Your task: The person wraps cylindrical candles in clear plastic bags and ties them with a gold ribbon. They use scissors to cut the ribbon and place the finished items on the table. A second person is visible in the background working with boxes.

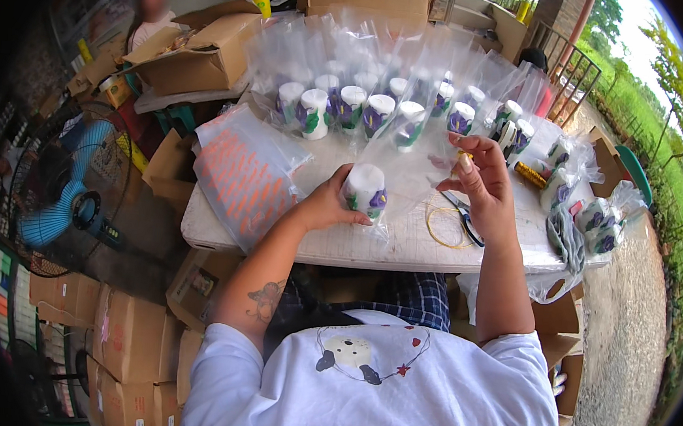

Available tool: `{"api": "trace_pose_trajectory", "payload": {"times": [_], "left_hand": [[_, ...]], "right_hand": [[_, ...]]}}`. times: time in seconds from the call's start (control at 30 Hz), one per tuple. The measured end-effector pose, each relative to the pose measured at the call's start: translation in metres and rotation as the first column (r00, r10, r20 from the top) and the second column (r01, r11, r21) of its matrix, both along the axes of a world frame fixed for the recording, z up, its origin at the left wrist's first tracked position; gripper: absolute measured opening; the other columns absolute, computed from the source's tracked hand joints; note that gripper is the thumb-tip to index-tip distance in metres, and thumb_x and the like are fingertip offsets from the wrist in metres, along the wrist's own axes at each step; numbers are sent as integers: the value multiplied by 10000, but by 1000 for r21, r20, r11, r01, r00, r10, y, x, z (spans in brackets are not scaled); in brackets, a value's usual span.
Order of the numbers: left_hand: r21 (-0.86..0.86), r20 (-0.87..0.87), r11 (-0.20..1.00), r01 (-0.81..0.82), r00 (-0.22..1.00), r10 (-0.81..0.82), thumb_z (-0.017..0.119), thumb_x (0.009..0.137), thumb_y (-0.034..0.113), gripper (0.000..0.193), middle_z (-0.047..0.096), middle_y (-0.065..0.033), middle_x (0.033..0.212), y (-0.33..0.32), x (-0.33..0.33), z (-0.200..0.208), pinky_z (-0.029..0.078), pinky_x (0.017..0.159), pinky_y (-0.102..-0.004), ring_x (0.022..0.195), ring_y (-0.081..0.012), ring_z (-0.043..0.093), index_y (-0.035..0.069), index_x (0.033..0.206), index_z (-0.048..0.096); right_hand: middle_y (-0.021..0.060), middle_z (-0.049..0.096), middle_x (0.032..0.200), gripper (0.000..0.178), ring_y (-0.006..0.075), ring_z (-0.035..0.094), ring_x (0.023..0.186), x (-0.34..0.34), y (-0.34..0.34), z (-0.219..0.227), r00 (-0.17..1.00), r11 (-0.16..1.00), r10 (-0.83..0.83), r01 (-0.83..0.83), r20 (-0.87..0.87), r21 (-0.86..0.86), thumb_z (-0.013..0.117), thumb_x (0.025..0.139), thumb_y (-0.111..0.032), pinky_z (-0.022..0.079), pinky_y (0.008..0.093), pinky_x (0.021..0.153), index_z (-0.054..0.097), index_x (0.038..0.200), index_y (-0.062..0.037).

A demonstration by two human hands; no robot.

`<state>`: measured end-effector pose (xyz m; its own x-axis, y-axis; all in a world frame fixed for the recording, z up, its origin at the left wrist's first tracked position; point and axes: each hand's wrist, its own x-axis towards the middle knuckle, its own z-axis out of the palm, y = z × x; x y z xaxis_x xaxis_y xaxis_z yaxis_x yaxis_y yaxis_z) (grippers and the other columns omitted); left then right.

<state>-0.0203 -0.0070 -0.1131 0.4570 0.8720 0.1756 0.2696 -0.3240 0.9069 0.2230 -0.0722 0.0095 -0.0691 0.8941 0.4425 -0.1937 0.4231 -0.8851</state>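
Observation:
My left hand (pixel 323 205) is closed around a white cylinder (pixel 366 181) that looks like a pillar candle, with a purple flower and green leaves on its side. It stands inside a clear plastic bag (pixel 409 170), whose loose upper part spreads right toward my other hand. My right hand (pixel 485 182) is raised, thumb and fingers pinched at a small yellowish piece (pixel 464 155) by the bag; exactly what it grips is unclear. Below that hand lie dark-handled scissors (pixel 468 217) and a thin golden cord loop (pixel 429 225).
Several similar bagged cylinders (pixel 352 103) crowd the table's far side. Flat plastic bags (pixel 241 170) lie left; a golden spool (pixel 529 175), grey cloth (pixel 565 240) and wrapped pieces (pixel 600 223) lie right. A fan (pixel 81 203) and cartons (pixel 131 333) flank the table (pixel 331 249). Another person (pixel 150 21) is behind.

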Motion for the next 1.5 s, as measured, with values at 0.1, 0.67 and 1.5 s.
{"api": "trace_pose_trajectory", "payload": {"times": [0.1,0.67,1.5], "left_hand": [[-52,120,996,74,991,-67,874,549,227,971,487,-116,1246,2,0,-6,361,989,-333,1182,-209,440,35,1320,316],[395,278,855,-337,931,239,657,813,88,292,569,-102,1047,-75,8,-4,445,770,-274,924,-133,539,8,1072,549],[-524,429,795,304,901,-62,547,910,161,276,622,-89,1000,-87,52,-3,478,779,-255,842,-127,590,-5,1129,566]], "right_hand": [[68,578,997,235,138,589,860,27,20,-21,953,958,-266,278,144,-73,580,896,-196,496,266,691,529,1027,-7],[138,607,849,177,302,557,879,36,22,-103,549,945,-173,327,818,-19,607,823,-183,368,403,827,554,866,-21],[40,567,891,96,235,480,986,39,30,-136,346,848,-514,345,785,403,667,752,-146,299,388,858,611,810,-93]]}}
